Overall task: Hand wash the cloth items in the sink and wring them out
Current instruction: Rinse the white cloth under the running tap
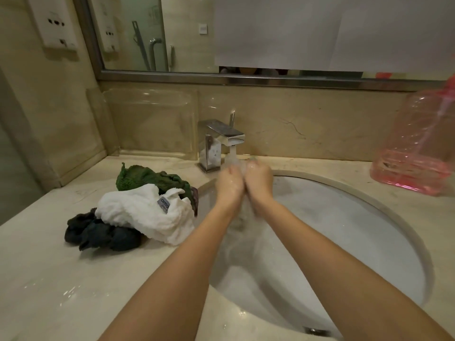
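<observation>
**Both grips under the tap stream**

Beige stone counter (44,279), wet in patches, set around a white oval sink (357,230). The cloth items are heaped on the counter just left of the sink: dark cloth (98,236) nearest me, white cloth (145,212) lying against it, green cloth (140,177) behind. Over the basin, left grip (229,184) and right grip (259,179) touch side by side in the stream from the chrome tap (216,141). Water blurs the fingers, so I cannot tell whether either grip is clenched or released. Pink bottle (418,153) far right, with the mirror (187,33) above.
</observation>
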